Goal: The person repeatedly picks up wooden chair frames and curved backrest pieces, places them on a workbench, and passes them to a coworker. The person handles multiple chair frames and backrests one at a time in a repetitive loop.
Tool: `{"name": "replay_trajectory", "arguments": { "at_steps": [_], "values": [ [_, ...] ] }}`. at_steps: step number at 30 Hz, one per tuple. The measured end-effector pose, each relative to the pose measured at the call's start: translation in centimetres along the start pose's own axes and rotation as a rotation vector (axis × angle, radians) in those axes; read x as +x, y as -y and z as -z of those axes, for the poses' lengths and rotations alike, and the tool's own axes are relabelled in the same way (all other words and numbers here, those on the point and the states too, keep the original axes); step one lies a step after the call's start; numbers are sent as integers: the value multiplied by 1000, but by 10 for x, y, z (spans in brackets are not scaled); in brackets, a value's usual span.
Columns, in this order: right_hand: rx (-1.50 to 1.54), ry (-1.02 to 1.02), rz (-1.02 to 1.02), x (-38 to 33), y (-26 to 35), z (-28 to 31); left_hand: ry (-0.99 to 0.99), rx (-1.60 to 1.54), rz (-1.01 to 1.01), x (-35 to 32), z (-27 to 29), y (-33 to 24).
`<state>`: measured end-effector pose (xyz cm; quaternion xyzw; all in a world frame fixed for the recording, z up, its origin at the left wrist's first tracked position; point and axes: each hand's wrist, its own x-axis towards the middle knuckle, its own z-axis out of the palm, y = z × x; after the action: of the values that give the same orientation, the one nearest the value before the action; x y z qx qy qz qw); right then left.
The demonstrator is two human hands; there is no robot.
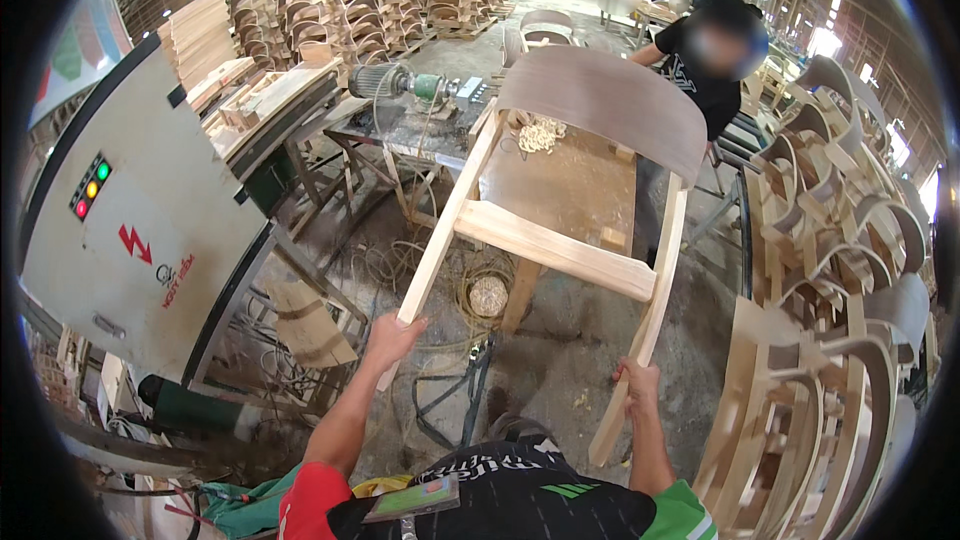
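Chair-back frame (pixel 590 170), pale wood with a dark curved panel across its top and one crossbar between two long legs, is held up in the air over the sawdust-strewn floor (pixel 560 350), tilted away from the person. Behind it stands a workbench (pixel 570 185) with a heap of wood curls, and to the left a grey electrical cabinet (pixel 130 230) with coloured lights. Stacks of curved chair parts (pixel 840 270) fill the right side; another person (pixel 705 60) stands beyond the bench. The left hand (pixel 392 335) is wrapped around the left leg's lower end, and the right hand (pixel 638 385) is closed around the right leg.
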<state>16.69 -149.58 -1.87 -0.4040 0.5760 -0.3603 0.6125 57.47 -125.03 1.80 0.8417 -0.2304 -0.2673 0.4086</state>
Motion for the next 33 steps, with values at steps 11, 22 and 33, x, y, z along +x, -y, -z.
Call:
{"name": "replay_trajectory", "arguments": {
  "at_steps": [11,22,33],
  "values": [
    [-73,50,-112,174,72,-119,56,-2,132,193,-19,-71],
    [-41,78,-93,251,79,-168,108,80,162,280,-27,-87],
    [-127,54,343,259,34,-149,91,76,83,314,-52,-78]
  ]
}}
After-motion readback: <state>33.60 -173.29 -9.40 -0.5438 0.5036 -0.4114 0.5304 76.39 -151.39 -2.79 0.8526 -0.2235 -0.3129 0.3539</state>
